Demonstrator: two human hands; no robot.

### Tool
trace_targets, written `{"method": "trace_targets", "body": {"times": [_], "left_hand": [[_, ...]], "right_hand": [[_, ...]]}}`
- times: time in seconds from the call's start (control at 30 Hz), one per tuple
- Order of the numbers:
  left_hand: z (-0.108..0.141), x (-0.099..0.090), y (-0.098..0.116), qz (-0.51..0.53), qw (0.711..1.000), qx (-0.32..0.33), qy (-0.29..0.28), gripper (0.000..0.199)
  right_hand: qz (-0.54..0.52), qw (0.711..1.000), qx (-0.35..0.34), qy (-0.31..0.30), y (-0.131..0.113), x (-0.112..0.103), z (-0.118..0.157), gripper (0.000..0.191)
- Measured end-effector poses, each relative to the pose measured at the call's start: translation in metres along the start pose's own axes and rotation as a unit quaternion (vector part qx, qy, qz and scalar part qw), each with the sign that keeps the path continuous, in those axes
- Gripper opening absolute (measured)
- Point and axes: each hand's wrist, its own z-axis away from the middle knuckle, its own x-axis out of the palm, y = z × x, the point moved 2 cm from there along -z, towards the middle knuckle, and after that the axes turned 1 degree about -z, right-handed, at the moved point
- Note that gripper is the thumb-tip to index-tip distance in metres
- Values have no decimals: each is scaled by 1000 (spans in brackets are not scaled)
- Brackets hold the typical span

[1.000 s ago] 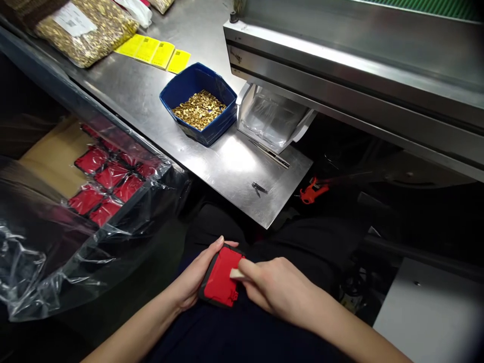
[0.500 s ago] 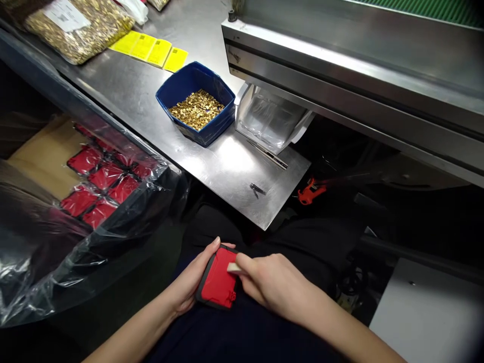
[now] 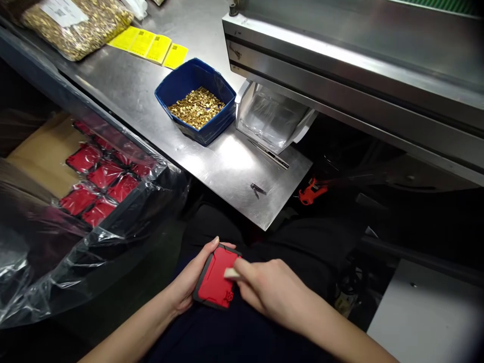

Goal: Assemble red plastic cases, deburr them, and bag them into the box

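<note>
A flat red panel with a dark edge (image 3: 217, 276) is held over my lap. My left hand (image 3: 192, 277) is wrapped round its left side, thumb along the top corner. Pinched in my right hand (image 3: 264, 285) is a small off-white block (image 3: 232, 274), whose end rests against or just over the red face. A small raised pattern shows near the panel's lower right corner. My right hand's fingers partly cover the panel's right edge.
On the metal table (image 3: 242, 196) are a blue bin (image 3: 215, 132) of brass pieces, a bag of brass parts (image 3: 77, 33), yellow labels (image 3: 155, 48) and nail clippers (image 3: 257, 189). A plastic-lined crate (image 3: 151, 189) with red parts stands left. A metal frame (image 3: 340, 80) crosses the upper right.
My right hand and the off-white block have shifted slightly left and down across the red face. The red panel has tilted a little in my left hand.
</note>
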Motion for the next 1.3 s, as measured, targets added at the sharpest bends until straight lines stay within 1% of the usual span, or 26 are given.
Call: {"method": "trace_targets", "body": {"times": [0.07,0.2,0.27,0.37,0.47,0.53,0.63,0.7,0.77,0.83,0.9,1.0,1.07,1.13,1.23,1.3], "left_hand": [[-1,1,0,0,1000,-3,7,54],[-2,3,1,-6,1000,1,0,56],[-3,2,1,-7,1000,-1,8,54],[-3,2,1,-2,1000,-5,10,57],[-3,3,2,-1,1000,-3,4,61],[-3,3,2,-9,1000,-1,10,59],[-2,3,2,-12,1000,1,19,57],[-3,1,2,-8,1000,3,14,60],[-3,0,1,-11,1000,9,10,62],[-4,-1,1,-16,1000,12,10,63],[-4,-2,1,-12,1000,8,12,62],[-4,-2,1,-3,1000,5,5,62],[-4,-2,2,-7,1000,13,4,63],[-3,0,3,-9,1000,16,5,61],[-3,0,3,5,1000,3,-3,56],[-5,-2,2,19,1000,-5,-13,54]], "right_hand": [[2,1000,17,3,1,1,0,6],[-5,1000,-21,-16,-2,3,1,7],[-2,1000,-6,-2,0,2,0,10],[-2,1000,18,5,4,1,1,4],[-14,1000,-4,-12,3,2,1,5],[-16,1000,-8,-3,3,0,0,5],[-7,1000,15,16,3,-2,-1,9],[-10,1000,13,4,3,-2,-1,5],[-17,1000,-9,-14,0,-2,-1,5],[-19,999,-22,-16,-1,-2,-2,5],[-12,1000,-13,-5,0,-3,-4,9],[-7,1000,1,-11,1,-4,-5,4],[-18,999,-17,-32,0,-4,-6,5],[-28,998,-35,-39,0,-5,-7,6],[-21,1000,-11,-16,3,-7,-8,6],[-20,1000,-6,-19,4,-6,-8,6]]}}
